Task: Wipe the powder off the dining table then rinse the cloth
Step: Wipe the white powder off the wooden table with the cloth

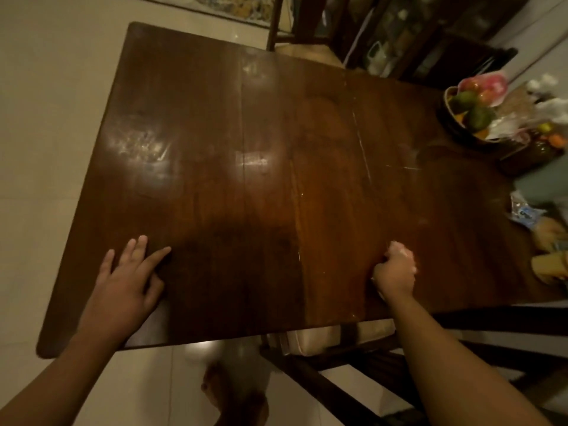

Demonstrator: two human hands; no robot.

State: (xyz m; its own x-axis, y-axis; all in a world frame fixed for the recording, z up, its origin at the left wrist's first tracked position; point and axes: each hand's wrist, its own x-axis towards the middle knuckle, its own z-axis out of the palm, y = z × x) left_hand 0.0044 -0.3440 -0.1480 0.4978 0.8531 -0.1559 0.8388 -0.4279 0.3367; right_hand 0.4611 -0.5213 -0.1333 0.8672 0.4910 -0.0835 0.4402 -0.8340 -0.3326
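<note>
Home dining rm: wood table [215, 179], fruit basket [455, 118], chairs [338, 364], glass cabinet [399, 41].

The dark brown, glossy wooden dining table [246, 186] fills most of the view, its top made of wide planks with rounded corners, standing on a pale tiled floor [46, 118]. Thin white powdery streaks [362, 149] run along 1 plank seam right of centre. The left hand [126, 284] lies flat on the top near the front edge; the right hand [396, 270] presses down as a closed fist, something pale just showing at its knuckles. At the far right stand a dark round basket of green and orange fruit [470, 115], blurred plastic-wrapped packets [522, 213] and other indistinct items.
</note>
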